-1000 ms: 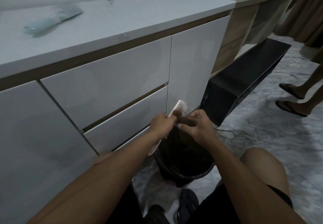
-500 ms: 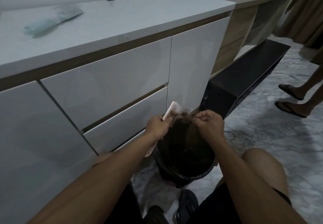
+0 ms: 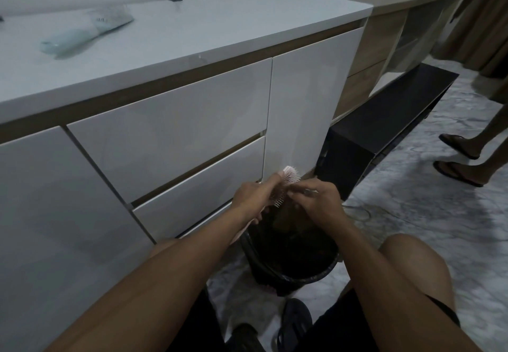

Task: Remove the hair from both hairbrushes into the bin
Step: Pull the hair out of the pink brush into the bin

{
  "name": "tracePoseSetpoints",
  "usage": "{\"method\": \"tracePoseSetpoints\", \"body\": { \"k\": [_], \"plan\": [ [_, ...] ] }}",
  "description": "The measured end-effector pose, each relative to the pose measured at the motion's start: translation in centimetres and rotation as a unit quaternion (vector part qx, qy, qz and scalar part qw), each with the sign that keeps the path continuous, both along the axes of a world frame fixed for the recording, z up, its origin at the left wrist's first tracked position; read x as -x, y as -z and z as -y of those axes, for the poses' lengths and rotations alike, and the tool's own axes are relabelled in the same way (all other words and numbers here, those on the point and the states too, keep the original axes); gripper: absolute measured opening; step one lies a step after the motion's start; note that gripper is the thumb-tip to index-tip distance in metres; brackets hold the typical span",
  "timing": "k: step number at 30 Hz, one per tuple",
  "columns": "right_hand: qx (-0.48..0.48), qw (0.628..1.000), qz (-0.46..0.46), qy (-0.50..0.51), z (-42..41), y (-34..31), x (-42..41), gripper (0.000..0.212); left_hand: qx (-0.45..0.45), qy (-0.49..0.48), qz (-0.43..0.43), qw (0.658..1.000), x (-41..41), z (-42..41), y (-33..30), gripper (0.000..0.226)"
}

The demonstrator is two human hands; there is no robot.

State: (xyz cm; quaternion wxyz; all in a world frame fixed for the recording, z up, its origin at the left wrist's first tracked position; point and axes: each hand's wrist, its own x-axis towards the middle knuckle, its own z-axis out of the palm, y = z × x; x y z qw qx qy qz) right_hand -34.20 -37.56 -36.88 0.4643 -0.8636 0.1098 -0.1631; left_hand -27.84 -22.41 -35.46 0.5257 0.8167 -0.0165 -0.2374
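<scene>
My left hand (image 3: 254, 196) grips a pink hairbrush (image 3: 289, 178) just above a black bin (image 3: 310, 274) lined with a dark bag, which stands on the floor between my knees. Only the brush's bristled head shows past the fingers. My right hand (image 3: 316, 196) is at the bristles with its fingertips pinched together on them; I cannot tell whether hair is between them. A second, pale blue hairbrush (image 3: 82, 34) lies on the white cabinet top at the far left.
A white cabinet (image 3: 170, 131) with drawers stands right behind the bin. A black box (image 3: 384, 123) lies on the marble floor to the right. Another person's sandalled feet (image 3: 459, 159) are at the right edge. A dark slipper (image 3: 294, 321) lies below the bin.
My right hand, pulled away to the right half a second ago, has come back to the bristles. The brush head has tilted slightly toward it.
</scene>
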Motion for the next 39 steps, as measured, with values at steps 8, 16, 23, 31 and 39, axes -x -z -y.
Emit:
{"method": "tracePoseSetpoints", "body": {
  "k": [8,16,23,31,39],
  "plan": [
    [-0.082,0.995,-0.011,0.050,-0.1,-0.3,0.0,0.021,-0.008,0.004,0.019,1.000,-0.5,-0.3,1.0,0.052],
    [-0.262,0.962,-0.054,0.058,-0.1,-1.1,0.3,0.035,-0.003,0.000,0.021,1.000,-0.6,0.0,0.8,0.049],
    [-0.286,0.956,-0.066,0.017,-0.7,-0.6,0.4,0.024,-0.013,0.004,0.026,1.000,-0.5,0.3,0.5,0.054],
    [-0.230,0.970,-0.052,0.065,-0.1,-0.5,0.1,0.014,-0.016,0.007,0.041,0.999,-0.6,0.2,1.4,0.046],
    [-0.210,0.971,-0.042,0.110,0.3,-0.2,-0.2,0.015,-0.020,0.010,0.044,0.999,-0.6,0.1,1.8,0.042]
  ]
}}
